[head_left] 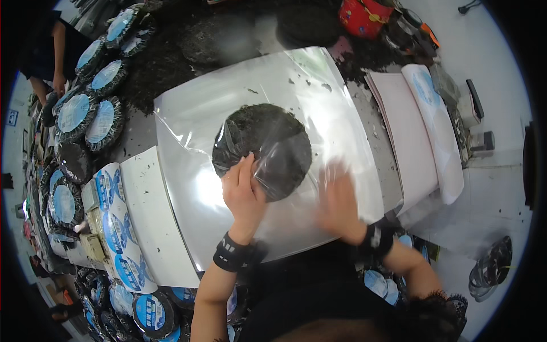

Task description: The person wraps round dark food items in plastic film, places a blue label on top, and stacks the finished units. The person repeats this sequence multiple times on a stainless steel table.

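A round, flat dark cake of dried seaweed-like material (265,117) lies on a stack of clear, shiny plastic sheets (183,107) in front of me. Thin clear film (284,158) covers much of the cake, creased at its left and lower sides. My left hand (245,188) rests over the cake's lower left part, its thumb and fingertips pinching a fold of film. Motion blurs my right hand (339,201), which is just right of the cake above the sheets; whether it holds film is unclear. Both wrists wear black bands.
Wrapped cakes with blue labels (77,113) pile up at left, with more wrapped cakes (154,316) below. Label sheets curl at left (115,231) and right (427,98). Loose dark material (149,68) and a red bucket (363,19) are behind. Another person's hand (60,83) is upper left.
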